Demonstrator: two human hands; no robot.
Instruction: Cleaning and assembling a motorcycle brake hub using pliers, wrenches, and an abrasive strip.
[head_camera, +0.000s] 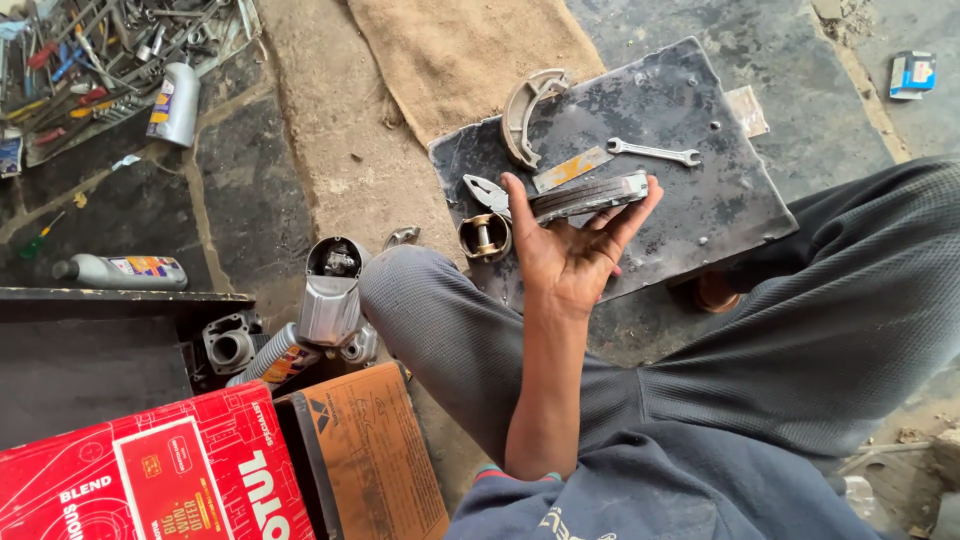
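A seated person's hand (578, 255) lifts a curved grey metal brake shoe (590, 196) above a dark, scuffed metal plate (700, 200) on the floor.

Head view: one hand shows, which side is unclear; its fingers are spread, cradling the shoe's edge for inspection. A brass-toned piston (485, 237), pliers (487, 190), a second brake shoe (527, 115) and a silver spanner (653, 152) lie nearby. A steady turning grip seems needed.

The metal plate (700, 200) is bare toward its right; a wrench (653, 152), pliers (487, 190) and piston (485, 237) crowd its left.
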